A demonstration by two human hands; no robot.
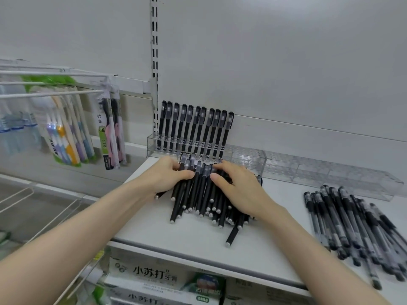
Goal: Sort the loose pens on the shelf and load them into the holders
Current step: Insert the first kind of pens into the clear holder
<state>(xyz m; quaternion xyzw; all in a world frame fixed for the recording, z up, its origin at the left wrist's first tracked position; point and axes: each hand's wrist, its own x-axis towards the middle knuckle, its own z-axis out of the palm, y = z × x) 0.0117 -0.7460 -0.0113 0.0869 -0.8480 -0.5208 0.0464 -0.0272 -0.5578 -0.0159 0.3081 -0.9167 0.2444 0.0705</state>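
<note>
A heap of loose black pens (203,201) lies on the white shelf (198,245), caps pointing toward the back. My left hand (168,176) rests on the heap's left side, thumb across several pens. My right hand (237,183) lies over the heap's right side, fingers spread on the pens. Behind the heap, a clear acrylic holder (154,142) holds a row of several upright black pens (196,128). To the right stand empty clear holders (330,172). A second pile of clear-barrelled pens (352,227) lies at the far right of the shelf.
Packaged toothbrushes (66,133) hang from white wire hooks (50,93) on the left. Boxes of toothpaste (154,276) sit on the shelf below. A slotted metal upright (154,62) runs up the grey back wall.
</note>
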